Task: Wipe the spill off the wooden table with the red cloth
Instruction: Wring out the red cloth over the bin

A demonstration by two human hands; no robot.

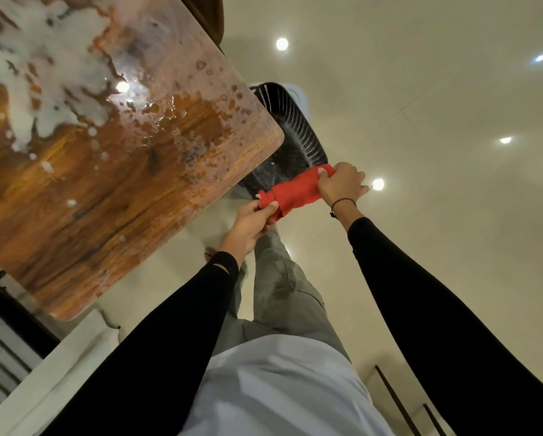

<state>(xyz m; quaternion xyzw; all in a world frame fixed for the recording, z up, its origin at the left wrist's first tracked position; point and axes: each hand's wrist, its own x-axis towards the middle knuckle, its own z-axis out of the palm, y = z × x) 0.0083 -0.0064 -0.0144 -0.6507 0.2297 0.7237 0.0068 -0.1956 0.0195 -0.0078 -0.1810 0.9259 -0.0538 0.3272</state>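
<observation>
Head view: right of centre, both black-sleeved arms reach forward, holding a rolled red cloth [295,191] off the table's edge, above a black slotted plastic basket [290,133] on the pale glossy floor [437,105]. The left hand [251,223] pinches its lower end; the right hand [339,185] wraps the upper end. White foamy spill [43,67] covers the upper left of the glossy brown wooden table [106,199].

Table [112,190] on the left with the spill [43,73] on its far part, basket [290,143] on the floor just right of it, cloth [295,191] over the basket, between the left hand [251,221] and right hand [339,184].
</observation>
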